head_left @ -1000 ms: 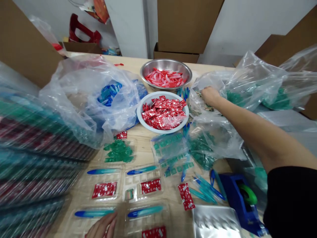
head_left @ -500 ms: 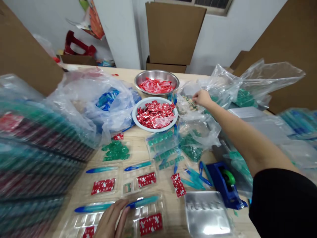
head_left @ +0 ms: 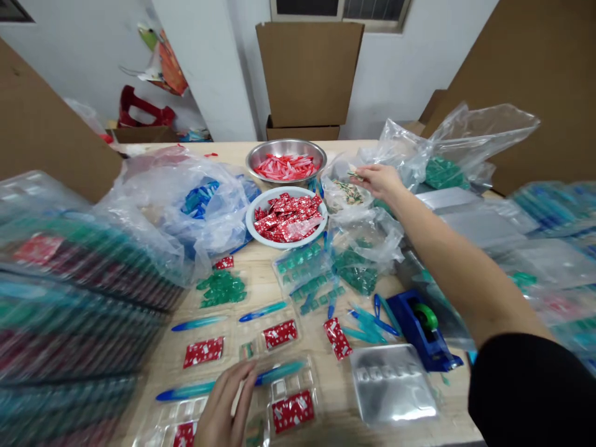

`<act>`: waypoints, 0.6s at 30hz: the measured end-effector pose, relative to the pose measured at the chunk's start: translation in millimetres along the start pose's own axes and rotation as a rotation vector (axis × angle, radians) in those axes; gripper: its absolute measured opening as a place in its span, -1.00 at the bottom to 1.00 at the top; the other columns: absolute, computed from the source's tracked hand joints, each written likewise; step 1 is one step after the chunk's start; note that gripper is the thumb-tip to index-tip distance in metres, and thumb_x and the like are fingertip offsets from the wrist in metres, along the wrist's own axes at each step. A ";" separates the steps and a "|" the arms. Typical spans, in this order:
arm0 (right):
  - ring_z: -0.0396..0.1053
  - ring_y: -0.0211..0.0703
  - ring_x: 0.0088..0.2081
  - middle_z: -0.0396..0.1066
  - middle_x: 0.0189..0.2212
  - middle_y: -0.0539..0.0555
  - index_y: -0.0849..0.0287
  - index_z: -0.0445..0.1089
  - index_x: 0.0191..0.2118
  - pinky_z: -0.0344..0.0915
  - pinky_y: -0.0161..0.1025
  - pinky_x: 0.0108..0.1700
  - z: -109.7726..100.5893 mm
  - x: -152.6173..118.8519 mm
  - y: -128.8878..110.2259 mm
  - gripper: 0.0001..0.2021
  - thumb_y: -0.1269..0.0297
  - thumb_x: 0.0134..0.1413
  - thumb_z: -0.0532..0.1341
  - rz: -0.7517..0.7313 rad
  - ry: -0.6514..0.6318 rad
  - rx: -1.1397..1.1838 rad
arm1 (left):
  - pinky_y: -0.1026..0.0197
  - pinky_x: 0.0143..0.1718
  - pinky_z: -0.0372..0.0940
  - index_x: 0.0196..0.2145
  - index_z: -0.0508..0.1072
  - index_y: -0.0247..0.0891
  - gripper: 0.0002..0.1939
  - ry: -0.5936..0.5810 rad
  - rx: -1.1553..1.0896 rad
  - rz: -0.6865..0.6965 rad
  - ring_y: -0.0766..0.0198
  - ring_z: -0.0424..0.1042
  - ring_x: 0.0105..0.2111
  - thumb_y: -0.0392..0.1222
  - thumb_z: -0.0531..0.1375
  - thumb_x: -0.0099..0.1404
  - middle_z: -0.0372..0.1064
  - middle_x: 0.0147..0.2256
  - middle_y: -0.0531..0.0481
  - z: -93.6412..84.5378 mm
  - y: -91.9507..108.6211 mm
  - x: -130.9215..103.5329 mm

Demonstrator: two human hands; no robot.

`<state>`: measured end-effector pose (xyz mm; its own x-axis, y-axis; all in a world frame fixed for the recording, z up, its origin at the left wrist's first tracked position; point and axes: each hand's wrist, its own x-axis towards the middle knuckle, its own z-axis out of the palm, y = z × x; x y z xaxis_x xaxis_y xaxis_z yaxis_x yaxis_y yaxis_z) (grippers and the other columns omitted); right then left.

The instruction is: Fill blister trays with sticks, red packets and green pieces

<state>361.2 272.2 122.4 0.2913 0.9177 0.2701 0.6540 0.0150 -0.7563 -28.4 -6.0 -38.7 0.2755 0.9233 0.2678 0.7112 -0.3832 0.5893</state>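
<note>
My right hand (head_left: 379, 181) is stretched over a clear bag of small cream-and-green pieces (head_left: 350, 194). Its fingertips are pinched on one or more small cream-and-green pieces (head_left: 355, 174) just above the bag. At the front, my left hand (head_left: 228, 403) rests over clear plastic trays, fingers extended and slightly apart, holding nothing that I can see. Beside its fingertips lies a blue-to-teal pen-shaped piece (head_left: 282, 371) in a tray; another such piece (head_left: 184, 391) is on its left. A red patterned packet (head_left: 292, 411) sits in the tray to the right of that hand.
A white bowl of red packets (head_left: 251, 217) stands before a steel bowl (head_left: 321, 155) of pink-red pieces. Tall stacks of filled trays (head_left: 69, 323) border the left. A blue tape dispenser (head_left: 426, 335) and an upturned clear tray (head_left: 393, 385) lie at right, near green pieces in bags (head_left: 356, 270).
My right hand has risen slightly out of the bag, with a small piece now visible at its fingertips. My left hand stays over the trays. The camera view has shifted.
</note>
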 end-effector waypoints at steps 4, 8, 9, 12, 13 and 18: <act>0.55 -0.23 -0.28 0.56 -0.29 0.07 0.18 0.47 -0.33 0.55 -0.22 -0.16 -12.1 -98.7 -30.4 -0.98 0.41 0.11 0.28 0.103 -0.167 0.405 | 0.28 -0.16 0.46 -0.13 0.51 -0.15 -0.81 0.166 -0.123 0.034 0.25 0.55 -0.17 -0.23 0.13 0.36 0.55 -0.18 -0.01 -17.4 50.4 40.1; 0.51 -0.28 -0.48 0.54 -0.49 -0.07 0.09 0.52 -0.38 0.53 -0.30 -0.38 -10.7 -209.6 -57.6 -0.92 0.34 -0.07 0.39 0.199 -0.440 0.691 | 0.32 -0.12 0.42 -0.13 0.51 -0.14 -0.81 0.286 -0.416 -0.074 0.33 0.52 -0.19 -0.28 0.14 0.37 0.54 -0.22 0.04 -26.2 95.5 67.8; 0.49 -0.29 -0.51 0.54 -0.50 -0.08 0.07 0.53 -0.37 0.50 -0.33 -0.44 -7.7 -230.5 -61.9 -0.92 0.36 -0.06 0.38 0.193 -0.453 0.671 | 0.33 -0.14 0.42 -0.11 0.50 -0.13 -0.81 0.294 -0.493 -0.108 0.35 0.52 -0.22 -0.27 0.15 0.37 0.54 -0.23 0.06 -26.8 102.5 71.2; 0.50 -0.30 -0.48 0.58 -0.42 -0.08 0.00 0.54 -0.33 0.48 -0.35 -0.47 6.3 -274.4 -66.1 -0.84 0.44 -0.03 0.35 0.127 -0.374 0.622 | 0.38 -0.22 0.41 -0.10 0.49 -0.14 -0.83 0.248 -0.659 -0.174 0.40 0.51 -0.30 -0.21 0.17 0.37 0.52 -0.28 0.09 -26.8 113.4 72.9; 0.52 -0.28 -0.43 0.59 -0.38 -0.08 -0.02 0.54 -0.31 0.50 -0.34 -0.42 11.6 -283.9 -65.4 -0.80 0.47 -0.02 0.34 0.100 -0.332 0.619 | 0.39 -0.25 0.41 -0.12 0.49 -0.15 -0.85 0.226 -0.679 -0.182 0.41 0.50 -0.32 -0.21 0.19 0.36 0.50 -0.30 0.09 -26.6 114.6 71.4; 0.55 -0.21 -0.24 0.58 -0.29 -0.08 -0.07 0.53 -0.22 0.53 -0.27 -0.25 26.4 -308.3 -61.8 -0.75 0.48 0.04 0.31 0.025 -0.280 0.584 | 0.36 -0.24 0.39 -0.26 0.47 -0.19 -0.93 0.206 -0.611 -0.204 0.38 0.45 -0.29 -0.32 0.24 0.29 0.44 -0.33 0.07 -23.5 116.4 61.2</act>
<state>212.5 -1.2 70.1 0.0566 0.9883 0.1417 0.1389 0.1328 -0.9814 56.0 5.2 64.2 0.0020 0.9778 0.2094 0.2258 -0.2044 0.9525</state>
